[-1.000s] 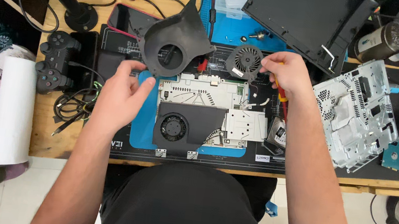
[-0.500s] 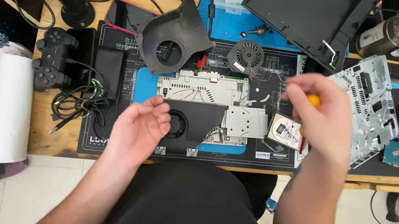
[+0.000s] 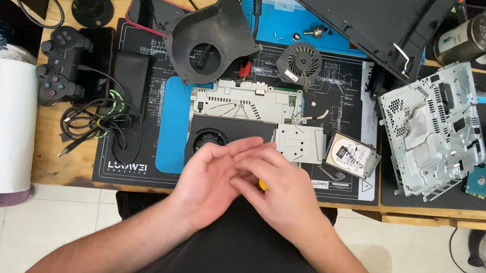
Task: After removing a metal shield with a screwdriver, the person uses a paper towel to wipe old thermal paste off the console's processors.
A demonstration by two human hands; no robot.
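My left hand (image 3: 211, 179) and my right hand (image 3: 283, 190) meet over the table's front edge, fingers touching. A small tool with a yellow handle (image 3: 262, 185) shows between them, held in my right hand; most of it is hidden. Just beyond my hands lies an opened game console: a grey metal board shield (image 3: 248, 102), a black block with a round fan opening (image 3: 218, 134) and a silver bracket (image 3: 299, 143). A loose round fan (image 3: 299, 62) and a black fan duct (image 3: 209, 40) lie behind it.
A hard drive in its caddy (image 3: 351, 155) and a perforated metal chassis (image 3: 431, 128) sit to the right. A black console cover (image 3: 368, 11) is at the back. A game controller (image 3: 61, 66), tangled cables (image 3: 96, 119) and a paper roll (image 3: 11, 123) lie on the left.
Both hands have drawn back from the console to the table's near edge and come together. My right hand brought the yellow-handled tool with it.
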